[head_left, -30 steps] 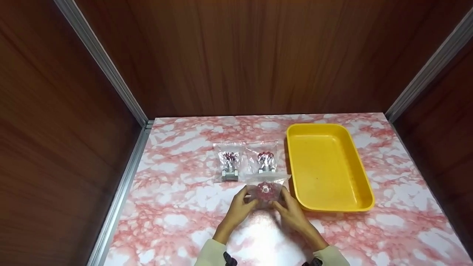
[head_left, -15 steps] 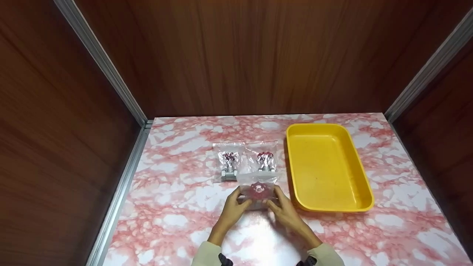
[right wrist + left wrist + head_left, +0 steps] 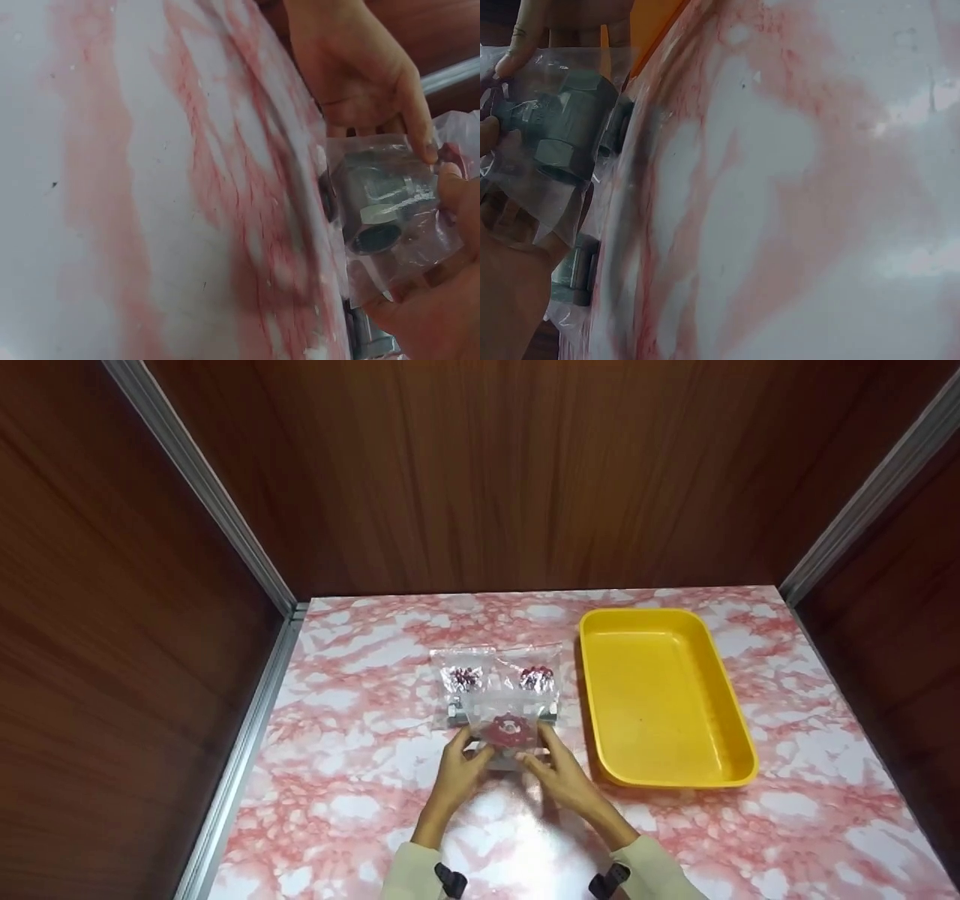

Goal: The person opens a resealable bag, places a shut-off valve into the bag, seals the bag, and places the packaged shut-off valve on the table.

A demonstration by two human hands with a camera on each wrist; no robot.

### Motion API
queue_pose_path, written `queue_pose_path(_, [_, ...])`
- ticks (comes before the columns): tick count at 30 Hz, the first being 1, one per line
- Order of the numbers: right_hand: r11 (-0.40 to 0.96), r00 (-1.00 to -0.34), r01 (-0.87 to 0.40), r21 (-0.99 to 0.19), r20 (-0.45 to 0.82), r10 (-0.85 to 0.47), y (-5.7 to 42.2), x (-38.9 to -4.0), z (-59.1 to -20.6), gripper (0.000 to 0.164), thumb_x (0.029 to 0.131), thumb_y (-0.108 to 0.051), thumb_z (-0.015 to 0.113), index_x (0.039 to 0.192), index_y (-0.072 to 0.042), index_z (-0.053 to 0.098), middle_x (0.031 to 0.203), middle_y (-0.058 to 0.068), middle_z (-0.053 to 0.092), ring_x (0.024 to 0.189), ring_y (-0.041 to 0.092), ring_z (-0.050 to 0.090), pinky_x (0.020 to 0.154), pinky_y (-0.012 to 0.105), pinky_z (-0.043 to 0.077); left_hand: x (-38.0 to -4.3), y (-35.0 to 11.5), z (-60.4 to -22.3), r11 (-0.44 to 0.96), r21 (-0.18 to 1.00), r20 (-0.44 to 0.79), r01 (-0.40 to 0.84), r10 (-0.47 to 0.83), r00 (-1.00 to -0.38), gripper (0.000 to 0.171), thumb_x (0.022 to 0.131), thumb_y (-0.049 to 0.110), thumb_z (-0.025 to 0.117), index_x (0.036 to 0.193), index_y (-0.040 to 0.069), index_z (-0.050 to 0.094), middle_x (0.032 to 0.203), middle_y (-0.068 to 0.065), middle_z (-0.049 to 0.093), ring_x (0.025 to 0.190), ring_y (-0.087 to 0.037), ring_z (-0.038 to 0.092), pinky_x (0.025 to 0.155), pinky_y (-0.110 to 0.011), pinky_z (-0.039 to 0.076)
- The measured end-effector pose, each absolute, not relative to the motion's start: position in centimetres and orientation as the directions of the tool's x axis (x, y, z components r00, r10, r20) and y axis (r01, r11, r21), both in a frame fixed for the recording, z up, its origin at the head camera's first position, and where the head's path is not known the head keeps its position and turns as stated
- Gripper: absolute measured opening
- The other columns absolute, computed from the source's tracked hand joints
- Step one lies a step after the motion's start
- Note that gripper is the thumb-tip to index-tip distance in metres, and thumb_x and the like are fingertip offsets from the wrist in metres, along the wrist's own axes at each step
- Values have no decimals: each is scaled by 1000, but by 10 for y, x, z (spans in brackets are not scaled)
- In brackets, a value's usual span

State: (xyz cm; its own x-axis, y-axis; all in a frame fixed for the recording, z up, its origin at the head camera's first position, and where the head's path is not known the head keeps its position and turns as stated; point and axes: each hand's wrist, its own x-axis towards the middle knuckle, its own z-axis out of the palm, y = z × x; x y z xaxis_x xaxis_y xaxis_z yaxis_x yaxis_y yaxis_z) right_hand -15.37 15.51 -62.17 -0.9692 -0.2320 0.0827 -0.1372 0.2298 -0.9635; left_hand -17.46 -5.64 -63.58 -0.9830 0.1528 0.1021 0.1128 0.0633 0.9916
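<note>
Both hands hold a clear plastic bag with a gate valve (image 3: 508, 730) inside, its red handwheel facing up in the head view. The left hand (image 3: 454, 774) grips the bag's left side, and the right hand (image 3: 564, 781) pinches its right side. In the left wrist view the grey valve body (image 3: 574, 131) with its hex ends shows through the film. The right wrist view shows the same body (image 3: 375, 202), thumbs near the handwheel. Just beyond lie two more bagged valves, one on the left (image 3: 465, 679) and one on the right (image 3: 537, 679), their lower parts partly hidden.
A yellow tray (image 3: 660, 705) stands right of the bags, with nothing in it. The red-and-white marbled table (image 3: 360, 802) is enclosed by brown wood-grain panels (image 3: 480, 480) at the back and sides, with metal rails in the corners.
Both hands have carried the held bag to the left and slightly away from the person. It now overlaps the lower parts of both bags behind. The tray and those bags stay put.
</note>
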Motion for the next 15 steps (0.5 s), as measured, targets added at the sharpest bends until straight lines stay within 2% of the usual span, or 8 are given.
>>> queue_pose_path(4, [225, -966, -155, -962, 100, -239, 147, -159, -622, 73, 98, -11, 75, 161, -2, 38, 147, 25, 60, 123, 40, 65, 105, 54, 54, -178, -63, -634, 53, 991, 116, 123, 119, -986, 41, 101, 6, 69, 139, -7, 60, 128, -27, 67, 117, -31, 70, 94, -26, 62])
queue_pose_path(9, [183, -969, -168, -969, 128, -211, 136, -165, -623, 69, 92, -2, 77, 153, -1, 44, 145, 25, 61, 125, 42, 64, 103, 54, 54, -183, -71, -632, 13, 993, 114, 115, 81, -990, 38, 101, 4, 69, 135, -9, 60, 126, -27, 67, 112, -24, 70, 93, -24, 61])
queue_pose_path(15, [111, -977, -138, -984, 117, -177, 119, -174, -619, 54, 93, 3, 75, 141, 2, 52, 138, 26, 64, 118, 41, 66, 94, 33, 61, -188, -81, -627, -65, 992, 109, 106, 35, -993, 32, 101, 3, 68, 130, -8, 61, 115, -15, 66, 97, -15, 68, 83, -22, 60])
